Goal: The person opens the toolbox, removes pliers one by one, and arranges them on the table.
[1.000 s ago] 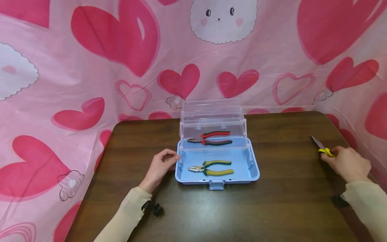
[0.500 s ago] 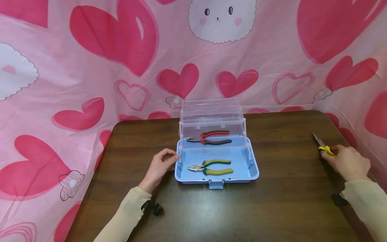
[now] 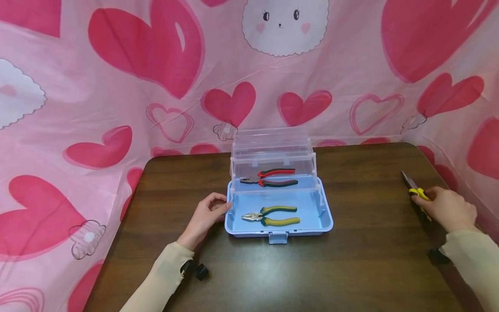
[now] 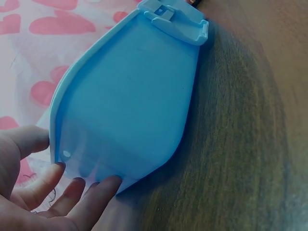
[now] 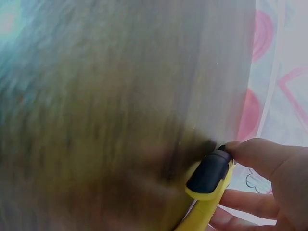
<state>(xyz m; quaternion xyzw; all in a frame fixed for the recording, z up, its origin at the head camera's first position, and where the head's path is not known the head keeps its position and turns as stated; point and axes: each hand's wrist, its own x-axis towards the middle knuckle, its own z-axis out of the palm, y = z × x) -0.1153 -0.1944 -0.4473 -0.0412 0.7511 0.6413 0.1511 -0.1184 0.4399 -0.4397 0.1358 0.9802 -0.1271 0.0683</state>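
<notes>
- We see one pink heart-print cloth (image 3: 269, 71) behind one brown table (image 3: 351, 260).
- One blue toolbox (image 3: 308, 232) stands mid-table; raised clear trays (image 3: 273, 145) stand in the way over its far part.
- Two hands: the left hand (image 3: 204, 216) grips the toolbox's left end; the right hand (image 3: 450, 210) pinches yellow-handled pliers (image 3: 420, 193) at far right.
- Two more pliers: red-black pliers (image 3: 277, 183) far, seen through plastic; green-yellow pliers (image 3: 282, 222) near, inside.

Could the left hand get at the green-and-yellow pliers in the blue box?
Probably yes. The left hand holds the blue box, and nothing covers the green-and-yellow pliers inside; it may need to let go first.
</notes>
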